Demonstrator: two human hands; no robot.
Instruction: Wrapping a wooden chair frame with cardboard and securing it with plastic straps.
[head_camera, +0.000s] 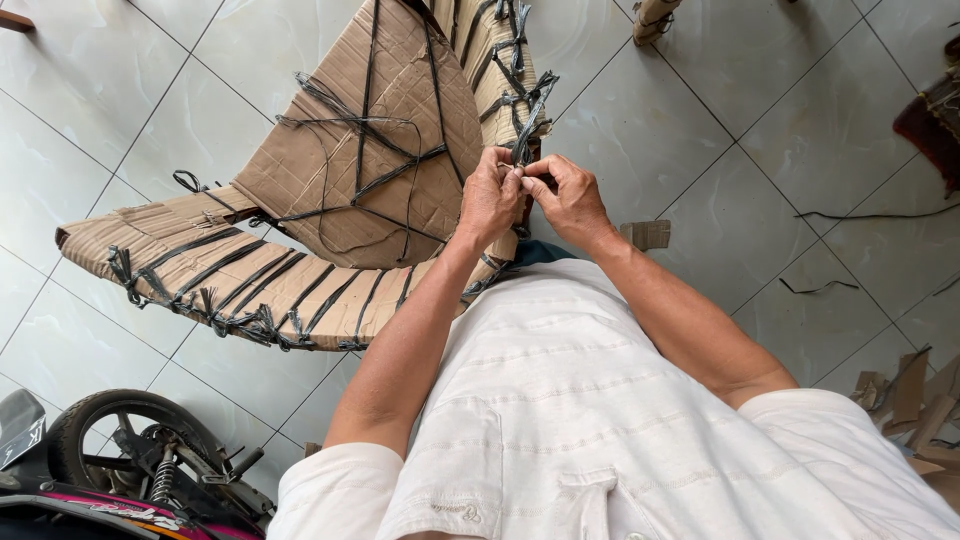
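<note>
Both arms outstretched, left hand (488, 200) and right hand (570, 198) together, fingers pinched.

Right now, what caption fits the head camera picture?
Both hands, left and right, pinch a black strap on a cardboard frame.

Packaging here is brown corrugated cardboard only. A large flattened cardboard bundle (300, 230), bound with black plastic straps (250, 290), lies on the tiled floor (700, 120) at centre left. Small cardboard scraps (915, 395) lie at the near right, and another piece (648, 234) sits centre right. No labels, signs or screens show.
</note>
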